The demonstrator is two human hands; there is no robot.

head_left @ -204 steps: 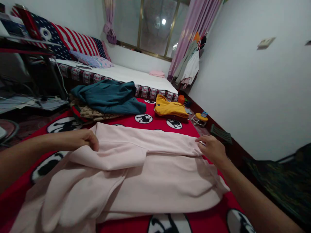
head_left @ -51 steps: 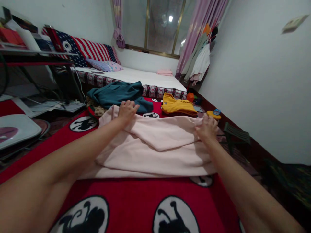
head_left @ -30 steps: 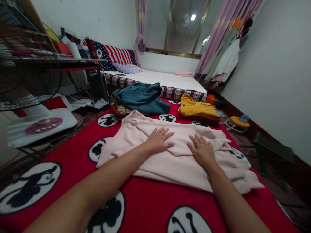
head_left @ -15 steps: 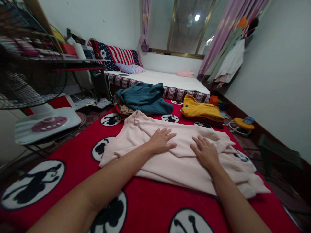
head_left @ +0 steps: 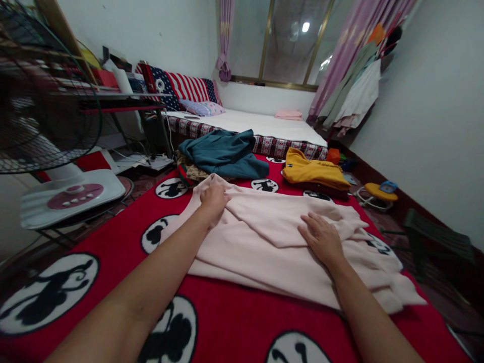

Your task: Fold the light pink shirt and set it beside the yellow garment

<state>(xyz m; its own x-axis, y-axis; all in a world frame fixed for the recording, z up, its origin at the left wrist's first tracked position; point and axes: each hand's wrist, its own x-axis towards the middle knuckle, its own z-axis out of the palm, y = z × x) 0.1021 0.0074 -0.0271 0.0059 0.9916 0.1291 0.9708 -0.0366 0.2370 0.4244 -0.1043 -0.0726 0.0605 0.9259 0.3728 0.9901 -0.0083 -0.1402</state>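
Pink garment [head_left: 264, 237] lies partly folded on the red blanket [head_left: 227, 322], across its middle and reaching toward the blanket's right edge, where a loose end [head_left: 401, 297] trails off.

Left hand [head_left: 214, 197]: at the garment's far left corner, fingers curled and closed on a bunch of the pink fabric there. Arm runs in from the near left corner of the blanket.

Right hand [head_left: 321, 238]: flat, palm down, fingers spread, pressing on the garment right of centre, just beside the edge of the folded-over flap. Not pinching anything.

Hands are well apart, both touching the same garment.

Around it:
- Teal garment [head_left: 223, 154] in a heap on a patterned pile at the blanket's far edge, just behind the left hand; can't tell whether it touches the pink fabric.
- Yellow garment [head_left: 312, 171] folded at the far right corner of the blanket, apart from the pink one.
- Bed [head_left: 257, 123] with a white sheet behind the blanket, stars-and-stripes pillow [head_left: 177, 85] at its head, small pink item [head_left: 288, 115] at its far end.
- Fan [head_left: 45, 101] with its white base [head_left: 71, 194] off the blanket's left edge.
- Clothes [head_left: 355, 96] hanging by the curtain at the right wall.
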